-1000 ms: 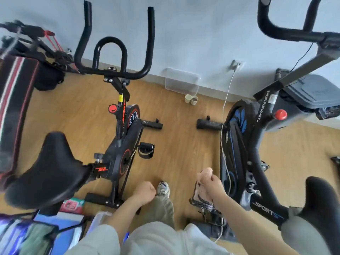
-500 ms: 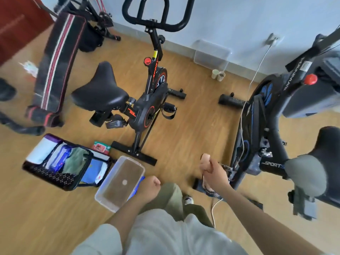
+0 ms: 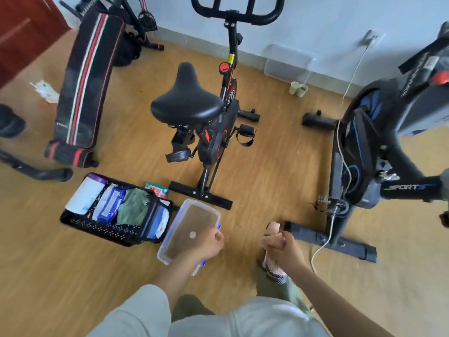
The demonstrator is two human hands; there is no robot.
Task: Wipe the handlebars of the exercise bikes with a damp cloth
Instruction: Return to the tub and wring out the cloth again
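My right hand (image 3: pixel 283 246) grips a bunched pinkish cloth (image 3: pixel 272 231), low in the middle of the view. My left hand (image 3: pixel 209 242) hangs in a loose fist over a clear plastic tub (image 3: pixel 170 251) on the floor and holds nothing that I can see. A black and orange exercise bike (image 3: pixel 213 132) stands ahead with its black handlebars (image 3: pixel 237 14) at the top edge. To the right stands a black and blue exercise bike (image 3: pixel 364 147); its handlebars are out of view.
A black basket (image 3: pixel 97 226) with wipes and a green cloth sits left of the tub. A striped folded bench (image 3: pixel 85 76) leans at the left. A white cable (image 3: pixel 340 142) trails over the blue bike. Two cups (image 3: pixel 298 88) and a clear box (image 3: pixel 288 63) stand by the wall.
The view has pulled back and tilted down, so the bikes look farther off and the basket and tub have come into view. My left hand now hangs over the tub; my right still holds the cloth.
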